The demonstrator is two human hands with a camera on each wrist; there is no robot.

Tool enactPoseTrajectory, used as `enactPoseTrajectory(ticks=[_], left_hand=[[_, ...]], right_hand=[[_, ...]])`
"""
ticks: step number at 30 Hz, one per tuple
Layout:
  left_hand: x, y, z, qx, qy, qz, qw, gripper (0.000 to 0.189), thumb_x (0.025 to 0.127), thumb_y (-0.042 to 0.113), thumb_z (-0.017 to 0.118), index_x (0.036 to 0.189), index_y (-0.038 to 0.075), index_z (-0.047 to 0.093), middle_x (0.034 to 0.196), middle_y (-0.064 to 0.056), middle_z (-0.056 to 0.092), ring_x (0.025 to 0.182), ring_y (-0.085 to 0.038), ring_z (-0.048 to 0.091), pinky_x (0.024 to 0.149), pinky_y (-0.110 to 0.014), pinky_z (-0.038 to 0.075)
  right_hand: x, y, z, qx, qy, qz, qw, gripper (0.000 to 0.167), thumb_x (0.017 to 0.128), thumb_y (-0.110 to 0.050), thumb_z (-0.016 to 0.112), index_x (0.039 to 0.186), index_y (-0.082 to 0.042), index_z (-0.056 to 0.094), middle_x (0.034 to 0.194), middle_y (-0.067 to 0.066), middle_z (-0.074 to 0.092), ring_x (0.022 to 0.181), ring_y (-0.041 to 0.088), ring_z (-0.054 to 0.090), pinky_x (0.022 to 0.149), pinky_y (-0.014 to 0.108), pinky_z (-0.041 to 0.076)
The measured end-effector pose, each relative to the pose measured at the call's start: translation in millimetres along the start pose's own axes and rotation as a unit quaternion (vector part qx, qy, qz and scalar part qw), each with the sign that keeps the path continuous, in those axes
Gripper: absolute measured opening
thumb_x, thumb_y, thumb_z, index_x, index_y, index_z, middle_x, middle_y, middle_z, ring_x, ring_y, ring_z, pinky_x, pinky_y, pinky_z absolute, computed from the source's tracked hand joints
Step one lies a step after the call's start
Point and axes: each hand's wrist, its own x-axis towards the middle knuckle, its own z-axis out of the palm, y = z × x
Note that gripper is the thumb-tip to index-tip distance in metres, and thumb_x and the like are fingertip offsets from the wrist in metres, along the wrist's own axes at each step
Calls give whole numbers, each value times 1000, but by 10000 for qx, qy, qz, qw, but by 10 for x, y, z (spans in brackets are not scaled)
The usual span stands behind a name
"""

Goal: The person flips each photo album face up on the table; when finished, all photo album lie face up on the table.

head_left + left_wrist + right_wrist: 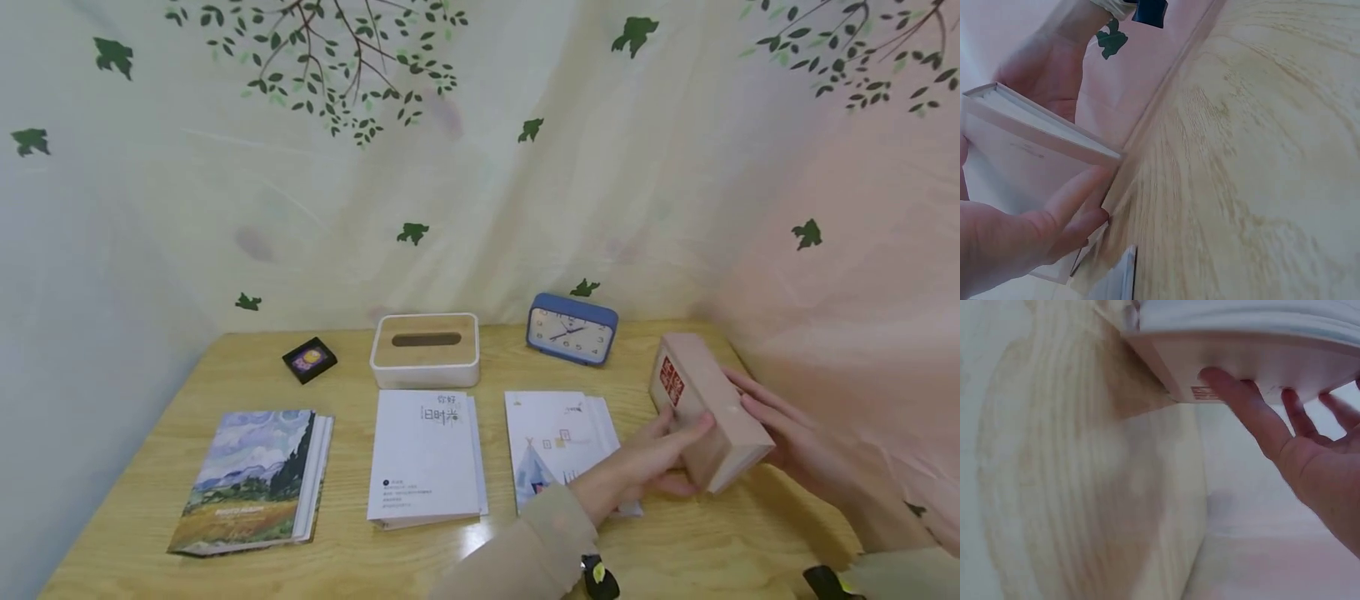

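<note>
A thick pale pink book (708, 408) with red lettering on its spine is held tilted over the right side of the table. My left hand (663, 454) grips its near left side, the thumb lying across the cover and other fingers around the lower edge. On the far right side, my right hand (780, 425) holds the opposite cover, fingers spread on it. The right wrist view shows those fingers (1247, 412) against the pink cover, beside the red print. White page edges (1041, 119) show in the left wrist view.
A white book (555, 442) with a tent drawing lies partly under my left forearm. Left of it are another white book (423, 458) and a landscape-covered book (251, 479). Along the back stand a blue clock (572, 329), a tissue box (426, 354) and a small black box (310, 360).
</note>
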Motion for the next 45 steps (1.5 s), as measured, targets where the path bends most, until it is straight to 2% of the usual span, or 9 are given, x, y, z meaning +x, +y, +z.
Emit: enactPoseTrajectory(ticks=[6,10,17,24,28,32,35,40,45], left_hand=[[11,63,-2,-139,-37,313,9994,51,98,41,68,145,37,50,122,2,58,107,-20,64,83,-49,59],[-1,87,-1,-141,94,274,9995,56,97,39,70,149,39,47,124,1,58,105,-23,65,80,-50,60],[0,98,-26,-284,123,225,9993,60,97,35,71,151,36,45,128,-2,55,110,-25,63,80,-52,60],[22,66,-16,-608,88,352,9975,56,96,26,72,147,31,48,124,-4,59,109,-27,64,79,-55,59],[18,55,-41,-685,-17,478,9965,44,96,24,71,137,29,55,117,-5,64,106,-26,66,79,-56,59],[-16,47,-56,-765,-28,526,9957,34,95,24,69,127,23,59,108,-7,70,100,-25,68,79,-57,58],[-44,37,-67,-788,103,518,9955,32,93,23,69,123,18,59,103,-8,71,96,-27,69,78,-57,59],[-63,36,-107,-572,228,456,9971,26,93,20,70,117,16,60,98,-8,73,90,-27,71,76,-52,60],[-79,31,-163,-406,186,384,9983,23,94,17,71,115,16,62,98,-7,74,89,-26,72,73,-48,61]], right_hand=[[50,122,1,-296,-21,-170,9994,54,113,-12,15,165,-28,13,149,-28,43,122,7,58,86,37,57],[37,208,-8,-401,28,-342,9986,57,112,-6,18,164,-29,15,148,-28,44,120,6,58,83,36,57],[63,240,-35,-369,-4,-345,9987,57,112,-6,19,163,-31,20,147,-28,46,120,4,58,84,34,57],[-14,295,-61,-993,246,59,9947,55,113,-10,25,164,-28,17,145,-35,40,120,1,56,86,30,54],[0,342,-80,-1043,277,292,9937,53,113,-13,28,161,-36,26,139,-38,42,118,-3,56,87,25,52],[39,332,-67,-1389,345,425,9888,51,112,-13,33,161,-27,30,138,-35,46,116,-1,56,86,28,54],[78,321,-50,-1554,389,587,9853,49,112,-14,38,161,-17,31,138,-28,51,116,4,58,85,33,55],[134,299,-77,-1426,228,1016,9843,50,111,-17,41,160,-13,32,138,-25,53,118,8,60,87,37,55],[154,334,-122,-1535,413,1199,9800,52,110,-18,45,159,-7,30,137,-17,55,115,7,61,87,36,56]])
